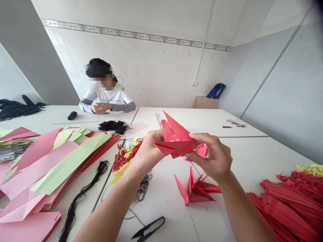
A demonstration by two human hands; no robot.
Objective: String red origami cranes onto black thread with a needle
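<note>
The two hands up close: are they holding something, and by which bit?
Folded red paper: the left hand holds its left side; the right hand pinches its right end.

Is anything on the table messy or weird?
Nothing looks spilled or torn. But the dark string beyond the black snips lies in a messy tangle, and the paper sheets on the left are fanned out crookedly.

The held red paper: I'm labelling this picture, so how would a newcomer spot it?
Find the white table, then the left hand and right hand above it. The red paper is held up between them, unlike the red piece below and red pile at right.
</note>
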